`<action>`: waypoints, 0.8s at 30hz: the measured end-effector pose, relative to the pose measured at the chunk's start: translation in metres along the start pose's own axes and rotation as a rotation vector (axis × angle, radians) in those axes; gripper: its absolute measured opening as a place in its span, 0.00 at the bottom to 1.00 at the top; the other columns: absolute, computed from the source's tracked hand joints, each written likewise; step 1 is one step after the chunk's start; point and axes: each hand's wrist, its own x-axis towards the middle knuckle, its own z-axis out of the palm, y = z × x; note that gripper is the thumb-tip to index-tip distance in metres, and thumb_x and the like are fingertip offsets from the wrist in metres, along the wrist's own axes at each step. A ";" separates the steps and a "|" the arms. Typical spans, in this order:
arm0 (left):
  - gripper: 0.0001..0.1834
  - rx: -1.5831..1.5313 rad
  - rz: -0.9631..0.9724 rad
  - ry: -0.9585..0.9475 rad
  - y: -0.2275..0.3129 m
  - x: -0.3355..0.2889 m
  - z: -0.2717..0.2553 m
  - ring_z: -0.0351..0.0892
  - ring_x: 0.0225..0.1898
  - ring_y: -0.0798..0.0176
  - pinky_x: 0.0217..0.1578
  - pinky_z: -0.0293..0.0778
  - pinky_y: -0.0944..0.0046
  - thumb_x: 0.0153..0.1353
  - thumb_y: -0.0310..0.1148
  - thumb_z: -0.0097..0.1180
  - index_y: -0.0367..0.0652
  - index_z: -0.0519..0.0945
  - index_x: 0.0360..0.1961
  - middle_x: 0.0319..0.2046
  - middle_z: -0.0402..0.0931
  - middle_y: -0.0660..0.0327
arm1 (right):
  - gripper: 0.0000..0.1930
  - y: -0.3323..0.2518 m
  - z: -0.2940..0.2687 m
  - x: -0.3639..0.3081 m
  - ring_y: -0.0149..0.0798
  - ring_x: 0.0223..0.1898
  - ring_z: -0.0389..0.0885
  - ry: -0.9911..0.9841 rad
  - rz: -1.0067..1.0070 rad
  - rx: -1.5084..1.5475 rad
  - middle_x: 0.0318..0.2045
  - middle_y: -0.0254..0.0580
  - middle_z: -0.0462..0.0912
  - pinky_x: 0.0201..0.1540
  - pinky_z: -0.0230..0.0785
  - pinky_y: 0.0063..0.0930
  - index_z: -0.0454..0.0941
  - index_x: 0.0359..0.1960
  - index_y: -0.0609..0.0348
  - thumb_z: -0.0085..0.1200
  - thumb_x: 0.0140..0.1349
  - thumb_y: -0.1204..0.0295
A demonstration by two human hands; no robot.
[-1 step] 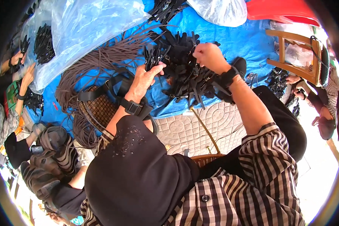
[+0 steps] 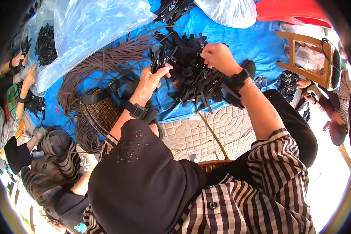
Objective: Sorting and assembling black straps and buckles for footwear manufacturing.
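Note:
My left hand is closed around a bundle of short black straps with small metal fittings, its thumb pressed along the near side. Just right of it, a loose heap of black straps lies on a blue tarp. Over the right part of this heap hangs my right hand, its fingers curled together in a pinch. What lies between those fingertips, if anything, is too small to make out. Both wrists wear black bands.
Long brown-grey cords spread left of my left hand, beside a patterned bag. A clear plastic sheet covers the far left. A wooden stool lies tipped at right. Other people's hands handle straps at both sides.
My right hand has shifted very slightly to the right. The left hand and its bundle look the same.

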 end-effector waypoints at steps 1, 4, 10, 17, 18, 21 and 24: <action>0.16 -0.002 0.003 0.002 0.000 0.001 0.003 0.65 0.19 0.78 0.16 0.58 0.77 0.54 0.41 0.55 0.39 0.77 0.36 0.27 0.76 0.65 | 0.07 -0.007 -0.006 -0.002 0.25 0.17 0.74 -0.024 -0.052 0.041 0.15 0.36 0.76 0.19 0.67 0.19 0.75 0.21 0.65 0.51 0.52 0.74; 0.17 0.000 0.058 -0.031 0.003 0.005 0.007 0.67 0.22 0.77 0.16 0.56 0.76 0.55 0.45 0.53 0.41 0.79 0.37 0.34 0.78 0.63 | 0.07 -0.039 -0.015 -0.006 0.26 0.17 0.74 -0.178 -0.092 0.082 0.16 0.36 0.76 0.20 0.67 0.18 0.76 0.23 0.64 0.52 0.53 0.72; 0.19 -0.036 0.032 -0.087 0.009 0.008 0.020 0.67 0.19 0.76 0.16 0.58 0.76 0.57 0.45 0.51 0.40 0.78 0.39 0.34 0.78 0.61 | 0.06 -0.063 -0.004 -0.002 0.25 0.18 0.74 -0.180 -0.109 0.341 0.17 0.35 0.76 0.22 0.68 0.16 0.76 0.27 0.64 0.53 0.53 0.72; 0.15 -0.157 -0.066 -0.244 0.010 0.002 0.015 0.71 0.19 0.72 0.15 0.59 0.76 0.60 0.38 0.46 0.38 0.74 0.40 0.20 0.73 0.63 | 0.06 -0.046 0.041 0.010 0.25 0.19 0.73 -0.135 -0.151 0.470 0.18 0.35 0.76 0.21 0.65 0.15 0.75 0.28 0.64 0.53 0.55 0.72; 0.15 -0.191 -0.046 -0.219 0.008 0.005 0.017 0.69 0.18 0.73 0.15 0.58 0.76 0.59 0.39 0.47 0.38 0.74 0.40 0.19 0.71 0.66 | 0.07 -0.046 0.042 0.014 0.25 0.20 0.74 -0.125 -0.160 0.449 0.19 0.35 0.77 0.22 0.66 0.16 0.75 0.31 0.64 0.52 0.56 0.72; 0.16 -0.213 -0.107 -0.158 0.006 0.007 0.009 0.67 0.19 0.75 0.15 0.56 0.77 0.56 0.40 0.51 0.37 0.75 0.38 0.18 0.68 0.70 | 0.09 -0.049 0.034 0.014 0.25 0.22 0.75 -0.052 -0.233 0.456 0.22 0.36 0.78 0.24 0.68 0.17 0.73 0.37 0.61 0.51 0.57 0.71; 0.14 -0.211 -0.120 -0.105 0.008 0.005 -0.001 0.65 0.18 0.75 0.14 0.54 0.77 0.56 0.38 0.53 0.37 0.73 0.35 0.18 0.65 0.71 | 0.09 -0.040 0.005 0.009 0.25 0.21 0.74 -0.009 -0.153 0.305 0.22 0.36 0.77 0.24 0.68 0.17 0.74 0.31 0.60 0.49 0.57 0.67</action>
